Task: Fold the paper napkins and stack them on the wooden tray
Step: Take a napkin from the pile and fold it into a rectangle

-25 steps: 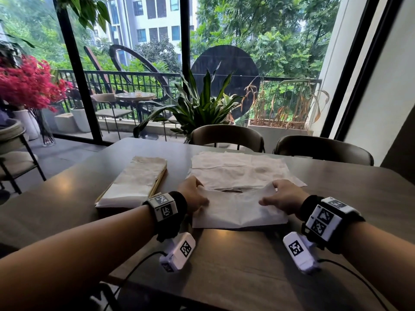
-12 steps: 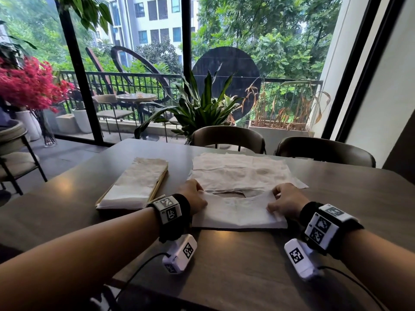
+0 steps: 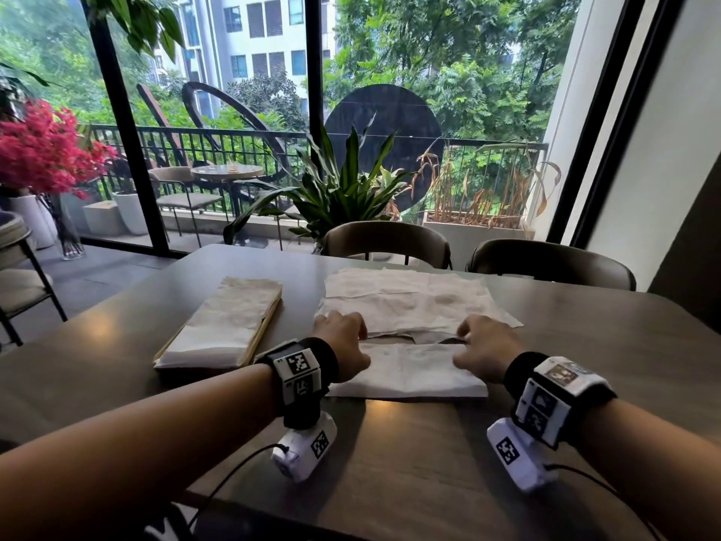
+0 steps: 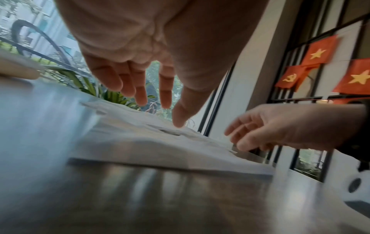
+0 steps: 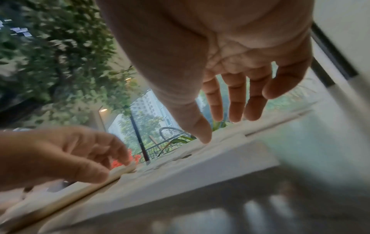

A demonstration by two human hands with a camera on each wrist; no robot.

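We sit at a dark tabletop (image 3: 585,345) that mirrors daylight from tall windows (image 3: 234,111) with black frames. Two brown chairs (image 3: 386,244) stand at its far side, and a green plant (image 3: 343,189) rises just behind them. Pink flowers (image 3: 43,150) stand at the left by another chair (image 3: 19,275). Outside we see a balcony with a railing (image 3: 242,138), a small round table (image 3: 227,173), trees and an apartment block (image 3: 265,33). Red flags (image 4: 318,53) hang on the right.

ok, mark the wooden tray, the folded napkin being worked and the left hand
wooden tray (image 3: 269,321): head view, exposed right edge.
folded napkin (image 3: 409,372): head view, top face.
left hand (image 3: 341,345): head view, back of hand.
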